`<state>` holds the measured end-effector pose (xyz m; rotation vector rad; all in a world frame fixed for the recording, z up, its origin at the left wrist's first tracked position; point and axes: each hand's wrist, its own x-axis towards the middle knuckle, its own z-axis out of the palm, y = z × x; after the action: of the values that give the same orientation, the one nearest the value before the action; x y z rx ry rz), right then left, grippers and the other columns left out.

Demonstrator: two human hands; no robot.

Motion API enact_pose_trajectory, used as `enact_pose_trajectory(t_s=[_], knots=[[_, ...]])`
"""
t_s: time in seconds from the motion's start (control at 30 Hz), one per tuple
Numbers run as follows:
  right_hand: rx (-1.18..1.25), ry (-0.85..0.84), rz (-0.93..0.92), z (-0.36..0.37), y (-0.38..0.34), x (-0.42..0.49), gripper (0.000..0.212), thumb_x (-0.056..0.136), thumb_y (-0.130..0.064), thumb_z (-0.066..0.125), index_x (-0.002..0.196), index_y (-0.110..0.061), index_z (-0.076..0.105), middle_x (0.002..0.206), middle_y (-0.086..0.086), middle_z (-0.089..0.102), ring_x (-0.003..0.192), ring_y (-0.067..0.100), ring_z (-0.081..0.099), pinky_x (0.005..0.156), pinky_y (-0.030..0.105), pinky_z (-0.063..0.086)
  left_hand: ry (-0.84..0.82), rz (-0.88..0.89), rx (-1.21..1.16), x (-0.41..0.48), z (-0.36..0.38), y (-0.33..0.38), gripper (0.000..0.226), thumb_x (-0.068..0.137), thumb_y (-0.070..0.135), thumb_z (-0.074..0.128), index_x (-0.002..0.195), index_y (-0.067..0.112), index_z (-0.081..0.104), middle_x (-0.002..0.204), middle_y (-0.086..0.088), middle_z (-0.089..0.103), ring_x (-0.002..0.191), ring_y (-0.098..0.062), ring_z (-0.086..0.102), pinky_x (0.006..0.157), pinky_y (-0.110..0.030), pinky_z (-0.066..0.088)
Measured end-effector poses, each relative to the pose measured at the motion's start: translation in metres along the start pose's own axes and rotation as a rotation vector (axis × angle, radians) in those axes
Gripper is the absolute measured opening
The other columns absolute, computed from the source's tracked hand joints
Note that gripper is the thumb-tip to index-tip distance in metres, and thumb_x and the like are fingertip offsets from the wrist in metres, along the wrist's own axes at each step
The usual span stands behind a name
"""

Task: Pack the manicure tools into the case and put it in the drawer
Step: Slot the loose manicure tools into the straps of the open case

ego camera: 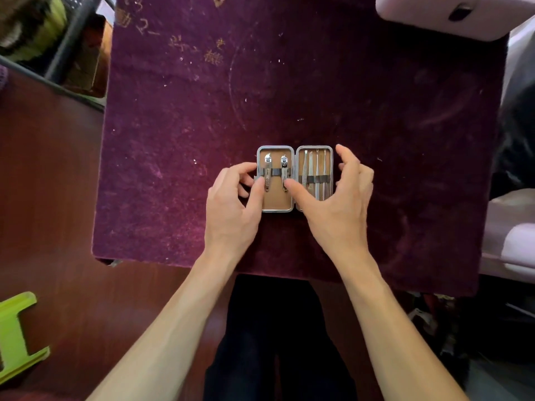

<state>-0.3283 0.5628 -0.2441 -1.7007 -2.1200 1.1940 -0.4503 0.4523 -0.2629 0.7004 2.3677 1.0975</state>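
So the small silver metal-rimmed manicure case with the tan lining (294,178) is lying wide open and flat on a dark purple velvet-looking table cover (289,91), near the front edge. Left half has two chrome nail clippers (275,174) tucked side by side under a dark elastic strap. Right half holds four slim steel tools (315,175), tweezers and pointy picks from the look of it, under a strap of their own.

The left hand (231,206) sits at the case's left edge, fingers loosely curled, thumb resting on the left clipper, not really clamping anything. The right hand (338,204) is spread open over the right half, thumb tip touching the lower end of the right clipper, fingers arched past the outer rim. A lime green plastic thing (14,337) sits off at lower left.
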Motion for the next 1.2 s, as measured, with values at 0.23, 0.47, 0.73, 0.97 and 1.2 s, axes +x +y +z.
enact_pose_trajectory(t_s=[0.23,0.47,0.73,0.97,1.2], knots=[[-0.058,-0.001,-0.005,0.008,0.001,0.003,0.099,0.079,-0.052,0.087,0.159,-0.026,0.035,0.141,0.000,0.037,0.122,0.007,0.032,0.107,0.041,0.051,0.018,0.001,-0.005,-0.002,0.004,0.000,0.025,0.097,0.025,0.067,0.121,0.029,0.066,0.094,0.013,0.060,0.083,-0.012,0.058,0.092,-0.048,0.053],[-0.081,-0.001,-0.023,0.009,0.003,0.003,0.097,0.080,-0.052,0.086,0.159,-0.026,0.035,0.141,0.001,0.038,0.121,0.009,0.032,0.105,0.041,0.052,0.025,0.010,0.006,-0.003,0.005,-0.002,0.024,0.097,0.025,0.068,0.120,0.026,0.067,0.094,0.012,0.061,0.083,-0.013,0.059,0.090,-0.047,0.054],[-0.102,-0.008,-0.038,0.004,-0.003,0.008,0.096,0.080,-0.052,0.084,0.158,-0.021,0.038,0.144,0.005,0.039,0.123,0.011,0.034,0.107,0.034,0.048,0.029,0.007,0.016,0.002,0.002,0.006,0.023,0.096,0.023,0.068,0.118,0.018,0.071,0.094,0.002,0.067,0.083,-0.014,0.061,0.086,-0.041,0.055],[-0.012,-0.086,0.028,-0.011,-0.003,-0.003,0.091,0.085,-0.046,0.081,0.161,-0.024,0.036,0.131,-0.004,0.045,0.120,0.013,0.054,0.100,0.030,0.051,-0.002,-0.066,0.015,-0.001,-0.003,0.008,0.027,0.095,0.025,0.069,0.122,0.020,0.072,0.095,0.005,0.069,0.077,-0.004,0.057,0.079,-0.020,0.054],[0.125,-0.063,0.130,-0.022,0.008,0.003,0.047,0.094,-0.032,0.072,0.139,-0.023,0.065,0.099,-0.012,0.069,0.085,0.001,0.068,0.077,0.020,0.055,-0.068,-0.158,0.019,0.009,-0.007,0.010,0.022,0.094,0.025,0.071,0.116,0.023,0.073,0.092,0.007,0.071,0.073,0.000,0.055,0.072,-0.009,0.049]])
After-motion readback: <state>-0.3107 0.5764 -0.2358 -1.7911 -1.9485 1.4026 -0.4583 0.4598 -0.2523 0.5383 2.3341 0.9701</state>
